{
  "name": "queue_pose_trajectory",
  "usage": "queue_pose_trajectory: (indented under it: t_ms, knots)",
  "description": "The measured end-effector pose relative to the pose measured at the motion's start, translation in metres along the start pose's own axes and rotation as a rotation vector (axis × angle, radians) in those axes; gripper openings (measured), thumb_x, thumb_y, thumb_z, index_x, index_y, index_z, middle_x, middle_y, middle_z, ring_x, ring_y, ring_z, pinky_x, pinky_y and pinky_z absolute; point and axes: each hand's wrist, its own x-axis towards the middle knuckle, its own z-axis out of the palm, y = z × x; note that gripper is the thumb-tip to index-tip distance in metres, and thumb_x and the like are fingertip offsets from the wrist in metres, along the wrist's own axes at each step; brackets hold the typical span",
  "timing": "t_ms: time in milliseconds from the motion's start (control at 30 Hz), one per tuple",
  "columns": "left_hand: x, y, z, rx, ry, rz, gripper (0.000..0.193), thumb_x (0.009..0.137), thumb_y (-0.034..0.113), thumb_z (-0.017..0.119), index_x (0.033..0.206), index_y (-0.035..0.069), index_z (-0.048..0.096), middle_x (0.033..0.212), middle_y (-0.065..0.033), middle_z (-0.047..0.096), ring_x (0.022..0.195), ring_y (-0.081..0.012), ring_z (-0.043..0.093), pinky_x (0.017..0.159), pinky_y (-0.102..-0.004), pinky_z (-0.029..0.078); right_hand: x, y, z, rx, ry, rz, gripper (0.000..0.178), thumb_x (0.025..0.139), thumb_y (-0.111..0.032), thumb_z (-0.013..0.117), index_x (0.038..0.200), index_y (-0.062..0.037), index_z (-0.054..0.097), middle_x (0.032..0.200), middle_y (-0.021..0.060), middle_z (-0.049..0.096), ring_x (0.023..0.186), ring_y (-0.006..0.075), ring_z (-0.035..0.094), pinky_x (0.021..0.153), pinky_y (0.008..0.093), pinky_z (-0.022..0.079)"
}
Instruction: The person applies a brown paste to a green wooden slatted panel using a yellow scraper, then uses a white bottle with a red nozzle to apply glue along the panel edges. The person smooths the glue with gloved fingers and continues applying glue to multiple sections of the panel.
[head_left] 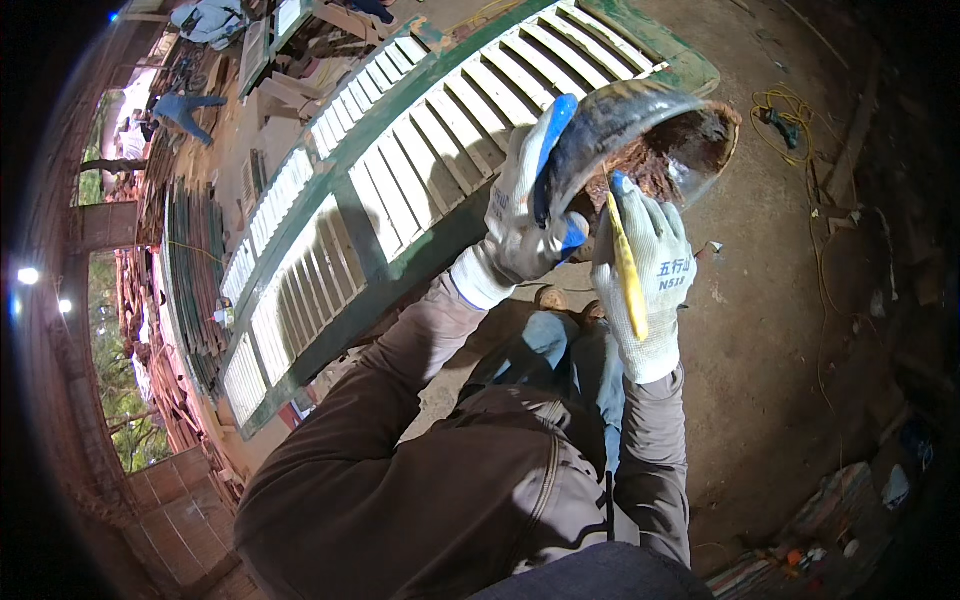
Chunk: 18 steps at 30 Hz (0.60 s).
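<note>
My left hand (520, 215), in a white glove with blue fingertips, grips the rim of a dark metal bowl (620, 115) and holds it tilted up. Reddish-brown paste (665, 160) fills the inside of the bowl. My right hand (645, 270), also in a white glove, is shut on a yellow-handled tool (627, 270) whose tip reaches into the paste. Both hands are raised over my knees.
A long green-framed louvered shutter with white slats (400, 190) lies on the dirt floor to the left. Stacked wood and shutters (195, 270) line the far left. A yellow cord (790, 110) lies at the upper right, and another person (185, 108) bends over far off.
</note>
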Motion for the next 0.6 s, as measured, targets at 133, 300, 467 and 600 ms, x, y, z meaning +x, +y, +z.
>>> queue_pose_trajectory:
  t_ms: [133, 300, 467, 600]
  knots:
    - [-0.005, -0.010, 0.019, -0.123, 0.105, 0.048, 0.114, 0.090, 0.081, 0.056, 0.161, -0.003, 0.029, 0.162, -0.0250, 0.035, 0.149, -0.0380, 0.040, 0.122, -0.0449, 0.033, 0.000, 0.004, 0.003, 0.127, 0.106, -0.023, 0.045, 0.083, -0.002, 0.069, 0.127, -0.0036, 0.068, 0.109, 0.0141, 0.073, 0.095, 0.0350, 0.068, 0.085, 0.0429, 0.057]
    - [-0.014, -0.010, 0.004, -0.161, 0.043, 0.000, 0.107, 0.095, 0.078, 0.050, 0.161, -0.005, 0.028, 0.163, -0.0252, 0.034, 0.150, -0.0371, 0.039, 0.123, -0.0448, 0.031, -0.013, -0.021, 0.000, 0.159, 0.029, -0.028, 0.041, 0.084, -0.004, 0.071, 0.126, -0.0055, 0.070, 0.110, 0.0111, 0.074, 0.094, 0.0314, 0.068, 0.083, 0.0421, 0.056]
    - [-0.005, -0.011, -0.001, -0.132, 0.006, 0.007, 0.109, 0.096, 0.078, 0.049, 0.162, -0.005, 0.025, 0.165, -0.0225, 0.033, 0.151, -0.0342, 0.037, 0.124, -0.0437, 0.030, -0.009, -0.001, 0.005, 0.471, 0.012, 0.100, 0.034, 0.089, 0.001, 0.071, 0.123, -0.0038, 0.071, 0.112, 0.0133, 0.074, 0.099, 0.0297, 0.070, 0.088, 0.0375, 0.056]
    - [-0.008, -0.015, 0.002, -0.201, -0.032, -0.014, 0.114, 0.093, 0.082, 0.050, 0.163, -0.004, 0.021, 0.165, -0.0213, 0.032, 0.152, -0.0317, 0.035, 0.125, -0.0431, 0.028, -0.009, 0.000, -0.015, 1.048, 0.005, 0.792, 0.030, 0.098, -0.012, 0.075, 0.124, 0.0020, 0.070, 0.107, 0.0040, 0.073, 0.091, 0.0086, 0.065, 0.082, 0.0267, 0.054]
